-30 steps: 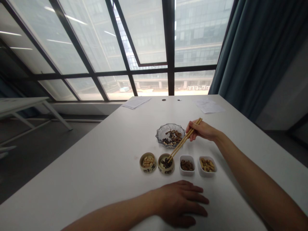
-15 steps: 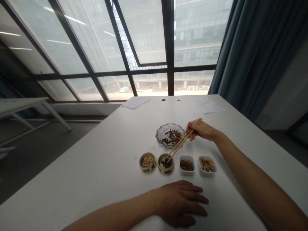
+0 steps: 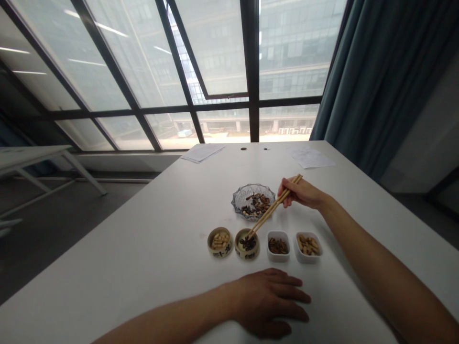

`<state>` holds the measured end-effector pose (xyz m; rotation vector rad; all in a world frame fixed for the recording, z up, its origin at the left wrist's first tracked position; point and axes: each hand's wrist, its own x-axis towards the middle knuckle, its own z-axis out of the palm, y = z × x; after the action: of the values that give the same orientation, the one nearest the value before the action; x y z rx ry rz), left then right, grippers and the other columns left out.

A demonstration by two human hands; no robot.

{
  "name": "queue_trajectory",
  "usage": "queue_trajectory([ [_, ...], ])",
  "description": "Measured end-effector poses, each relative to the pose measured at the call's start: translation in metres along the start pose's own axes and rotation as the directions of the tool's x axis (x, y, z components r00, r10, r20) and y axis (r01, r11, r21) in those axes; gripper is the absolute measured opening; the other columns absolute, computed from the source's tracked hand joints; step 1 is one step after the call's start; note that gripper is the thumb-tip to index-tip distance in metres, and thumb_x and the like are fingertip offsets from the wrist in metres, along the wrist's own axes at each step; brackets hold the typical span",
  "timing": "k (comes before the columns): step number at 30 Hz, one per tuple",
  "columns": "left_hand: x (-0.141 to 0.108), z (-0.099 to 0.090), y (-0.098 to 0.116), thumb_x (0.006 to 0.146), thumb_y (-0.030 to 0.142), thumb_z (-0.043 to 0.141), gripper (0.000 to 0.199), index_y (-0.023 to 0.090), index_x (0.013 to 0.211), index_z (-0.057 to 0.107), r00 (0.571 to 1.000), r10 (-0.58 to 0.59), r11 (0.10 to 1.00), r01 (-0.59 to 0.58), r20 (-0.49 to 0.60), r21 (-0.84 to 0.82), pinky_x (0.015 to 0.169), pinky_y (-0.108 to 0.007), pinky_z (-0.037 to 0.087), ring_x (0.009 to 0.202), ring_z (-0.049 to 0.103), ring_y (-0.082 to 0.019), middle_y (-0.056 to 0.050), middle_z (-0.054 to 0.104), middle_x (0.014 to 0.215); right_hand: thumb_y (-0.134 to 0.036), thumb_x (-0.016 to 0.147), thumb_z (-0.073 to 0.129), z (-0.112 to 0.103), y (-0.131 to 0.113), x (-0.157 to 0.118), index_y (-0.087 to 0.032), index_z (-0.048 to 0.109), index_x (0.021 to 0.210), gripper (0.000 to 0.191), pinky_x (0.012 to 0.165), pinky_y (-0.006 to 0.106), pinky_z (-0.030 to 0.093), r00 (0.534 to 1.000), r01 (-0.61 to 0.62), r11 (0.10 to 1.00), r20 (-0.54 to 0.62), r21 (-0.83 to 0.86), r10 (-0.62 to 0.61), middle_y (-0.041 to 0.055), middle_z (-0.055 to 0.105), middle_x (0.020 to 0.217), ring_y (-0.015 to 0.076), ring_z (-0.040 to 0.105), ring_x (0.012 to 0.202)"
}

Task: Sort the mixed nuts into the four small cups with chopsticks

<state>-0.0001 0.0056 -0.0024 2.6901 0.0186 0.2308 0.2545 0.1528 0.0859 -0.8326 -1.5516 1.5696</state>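
Note:
My right hand (image 3: 298,191) is closed around a pair of wooden chopsticks (image 3: 274,207). Their tips are close together over a round ceramic bowl (image 3: 247,255) holding dark seeds (image 3: 247,242). Behind it stands a scalloped glass bowl (image 3: 240,212) with mixed dark and brown pieces (image 3: 258,203). To the left, another round ceramic bowl (image 3: 220,254) holds peanuts in the shell (image 3: 220,240). My left hand (image 3: 268,302) lies flat on the table with its fingers spread, in front of the bowls and holding nothing.
Right of the round bowls are a white square dish (image 3: 278,258) of brown slender pieces and a white square dish (image 3: 309,260) of tan pieces. Papers (image 3: 202,153) lie at the far left, and more sheets (image 3: 311,156) at the far right. A blue curtain (image 3: 373,86) hangs beyond the white table (image 3: 150,248).
The chopstick tips have drawn together and lifted slightly from the dark seeds in the round bowl. My right hand has risen a little; my left hand has not moved.

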Motion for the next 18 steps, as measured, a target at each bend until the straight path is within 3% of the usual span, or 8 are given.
queue_trajectory([
  [4,0.000,0.000,0.000,0.098,0.044,0.049,0.047,0.023,0.138,0.061,1.000,-0.002,1.000,0.002,0.003,0.005,0.129,-0.038,0.031,0.154,0.039,-0.024,-0.003,0.054,0.156,-0.070,0.082,0.076,0.001,-0.002,0.000,-0.011,0.075,0.079,0.059,0.047,0.019,0.056,0.999,0.037,0.999,-0.028,0.026,-0.036,0.0108,0.074,0.061,0.0163,0.072,0.049],
  [7,0.001,-0.001,0.001,0.098,0.044,0.049,0.047,0.023,0.138,0.061,1.000,-0.004,1.000,0.004,0.003,0.011,0.129,-0.038,0.032,0.154,0.039,-0.024,-0.003,0.054,0.156,-0.071,0.081,0.076,-0.002,-0.001,0.004,-0.012,0.075,0.078,0.058,0.045,0.020,0.056,0.983,0.110,0.992,-0.152,0.057,-0.101,0.0104,0.074,0.061,0.0168,0.071,0.049],
  [9,0.001,-0.002,0.002,0.098,0.043,0.049,0.046,0.023,0.138,0.061,1.000,-0.004,1.000,0.004,0.008,0.015,0.129,-0.038,0.032,0.154,0.040,-0.024,-0.003,0.054,0.156,-0.071,0.082,0.075,-0.005,0.000,0.009,-0.014,0.075,0.078,0.058,0.045,0.021,0.058,0.947,0.173,0.983,-0.282,0.059,-0.150,0.0109,0.075,0.063,0.0177,0.072,0.052],
  [13,0.001,-0.004,0.003,0.099,0.043,0.048,0.046,0.023,0.138,0.061,1.000,-0.011,1.000,0.011,0.007,0.022,0.129,-0.039,0.032,0.154,0.040,-0.024,-0.002,0.054,0.157,-0.073,0.079,0.076,-0.010,0.007,0.016,-0.015,0.074,0.079,0.058,0.049,0.022,0.061,0.831,0.273,0.962,-0.499,-0.018,-0.245,0.0114,0.076,0.067,0.0184,0.074,0.055],
  [15,0.002,-0.004,0.003,0.099,0.043,0.049,0.046,0.023,0.138,0.061,1.000,-0.012,1.000,0.012,0.012,0.022,0.129,-0.039,0.032,0.154,0.040,-0.024,-0.002,0.054,0.157,-0.073,0.076,0.079,-0.010,0.011,0.018,-0.015,0.075,0.078,0.058,0.051,0.023,0.063,0.803,0.283,0.956,-0.526,-0.075,-0.278,0.0112,0.076,0.067,0.0191,0.075,0.056],
  [18,0.002,-0.005,0.003,0.099,0.043,0.049,0.046,0.022,0.138,0.061,1.000,-0.010,1.000,0.009,0.015,0.022,0.129,-0.038,0.032,0.154,0.040,-0.024,-0.002,0.054,0.157,-0.073,0.073,0.082,-0.006,0.017,0.020,-0.014,0.076,0.078,0.059,0.052,0.025,0.064,0.817,0.252,0.958,-0.502,-0.134,-0.285,0.0118,0.077,0.068,0.0210,0.076,0.059],
])
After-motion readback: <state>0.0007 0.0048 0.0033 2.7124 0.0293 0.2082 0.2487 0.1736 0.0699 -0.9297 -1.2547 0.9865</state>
